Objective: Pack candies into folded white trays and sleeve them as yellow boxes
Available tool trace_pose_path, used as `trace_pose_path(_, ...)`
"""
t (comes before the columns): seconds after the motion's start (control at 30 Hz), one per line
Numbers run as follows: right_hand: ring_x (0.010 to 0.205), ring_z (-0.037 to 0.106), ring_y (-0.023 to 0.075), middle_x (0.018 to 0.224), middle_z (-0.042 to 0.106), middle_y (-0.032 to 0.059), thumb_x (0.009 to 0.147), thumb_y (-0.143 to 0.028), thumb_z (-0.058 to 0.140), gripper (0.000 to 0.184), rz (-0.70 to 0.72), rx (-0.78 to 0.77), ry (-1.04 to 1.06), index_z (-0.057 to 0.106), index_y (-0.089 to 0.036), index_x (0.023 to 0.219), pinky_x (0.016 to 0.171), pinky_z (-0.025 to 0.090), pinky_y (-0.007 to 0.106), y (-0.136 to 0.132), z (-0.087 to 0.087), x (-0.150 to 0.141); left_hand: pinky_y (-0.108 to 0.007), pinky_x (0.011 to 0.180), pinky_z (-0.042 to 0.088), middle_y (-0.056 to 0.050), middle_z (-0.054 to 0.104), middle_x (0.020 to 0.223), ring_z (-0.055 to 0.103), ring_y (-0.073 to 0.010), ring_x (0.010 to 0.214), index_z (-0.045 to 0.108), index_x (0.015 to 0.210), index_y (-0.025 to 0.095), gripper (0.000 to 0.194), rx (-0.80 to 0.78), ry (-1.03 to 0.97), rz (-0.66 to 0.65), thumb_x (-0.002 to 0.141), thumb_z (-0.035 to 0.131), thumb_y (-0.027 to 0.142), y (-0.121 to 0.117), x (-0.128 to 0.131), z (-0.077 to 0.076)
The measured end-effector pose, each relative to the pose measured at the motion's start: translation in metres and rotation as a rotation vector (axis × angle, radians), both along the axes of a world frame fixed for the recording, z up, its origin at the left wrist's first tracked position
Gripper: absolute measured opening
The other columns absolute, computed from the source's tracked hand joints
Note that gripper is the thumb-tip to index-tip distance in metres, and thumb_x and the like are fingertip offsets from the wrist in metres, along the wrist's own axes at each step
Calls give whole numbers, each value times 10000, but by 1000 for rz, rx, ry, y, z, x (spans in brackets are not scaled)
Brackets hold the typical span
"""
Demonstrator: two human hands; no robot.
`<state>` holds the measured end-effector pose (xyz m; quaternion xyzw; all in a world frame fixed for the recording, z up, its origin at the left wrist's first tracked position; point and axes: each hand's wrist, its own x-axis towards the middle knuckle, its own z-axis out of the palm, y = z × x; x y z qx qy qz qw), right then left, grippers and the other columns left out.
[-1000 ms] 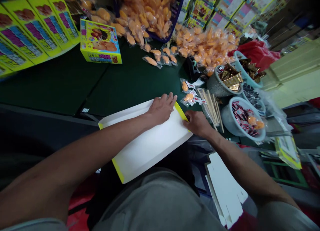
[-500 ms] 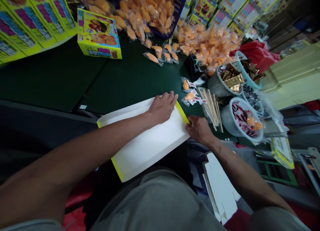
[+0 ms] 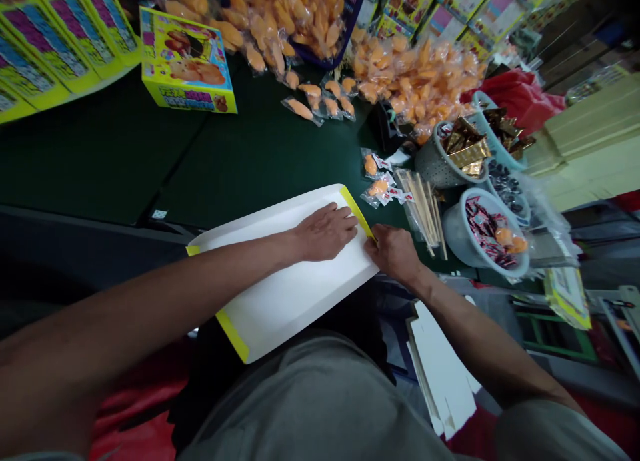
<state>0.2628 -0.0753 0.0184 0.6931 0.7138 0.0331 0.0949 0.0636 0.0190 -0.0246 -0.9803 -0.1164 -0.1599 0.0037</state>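
Observation:
A flat white cardboard sheet [image 3: 285, 294] with yellow edge flaps lies across the near edge of the dark green table [image 3: 125, 161] and over my lap. My left hand [image 3: 325, 233] rests palm down on its far right part, fingers stretched flat toward the yellow flap. My right hand [image 3: 393, 251] is at the sheet's right edge, fingers closed on the yellow flap [image 3: 357, 211]. Two small packets with orange snacks [image 3: 375, 178] lie just beyond the flap.
Piles of bagged orange snacks [image 3: 415, 81] fill the far side. A yellow printed box [image 3: 185, 61] stands at the back left. Right of my hands are wooden sticks in a bag [image 3: 425, 211] and bowls of wrapped sweets [image 3: 487, 231]. More flat white sheets [image 3: 443, 374] lie by my right knee.
My left hand slid back from the sheet's far edge toward the right flap. The sheet's far edge now shows beyond my fingers. My right hand stayed at the yellow flap.

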Motion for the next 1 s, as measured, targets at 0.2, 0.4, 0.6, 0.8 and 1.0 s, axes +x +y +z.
trace_pose_path(0.2, 721, 642, 215, 884, 763, 135, 1001, -231, 545, 211, 16, -38, -23, 714, -157, 898, 635, 252, 347, -2, 4, 0, -457, 873, 368, -140, 698, 1099, 583, -293, 1071, 657, 1297, 139, 383, -39, -31, 64, 1027, 386, 104, -2, 0, -1)
trace_pose_path(0.4, 775, 671, 226, 921, 784, 128, 990, -233, 569, 185, 15, -59, 28, 724, -161, 918, 652, 276, 338, 2, 10, 3, -461, 909, 347, -139, 674, 1308, 559, -317, 1180, 440, 1612, 227, 543, -105, 17, 100, 1081, 327, 202, -3, 3, 6)
trace_pose_path(0.6, 653, 611, 186, 759, 739, 87, 1003, -278, 552, 299, -11, -86, 89, 696, -186, 758, 639, 270, 330, -9, 23, 10, -484, 971, 348, -142, 645, 1371, 532, -334, 1240, 400, 1644, 262, 586, -116, 48, 115, 1065, 332, 199, -5, 3, 8)
trace_pose_path(0.8, 698, 646, 211, 795, 756, 120, 1016, -300, 547, 322, -32, -9, 37, 700, -185, 756, 640, 247, 353, -19, 15, 10, -493, 992, 352, -156, 624, 1405, 534, -341, 1241, 361, 1669, 260, 610, -114, 22, 108, 1063, 326, 204, -4, 5, 5)
trace_pose_path(1.0, 710, 635, 202, 812, 755, 117, 1002, -281, 538, 302, -37, 28, 125, 683, -178, 758, 645, 275, 339, -13, 11, 11, -482, 995, 357, -142, 617, 1377, 554, -333, 1195, 344, 1678, 370, 675, -133, 30, 95, 1027, 406, 201, -3, 8, 2)
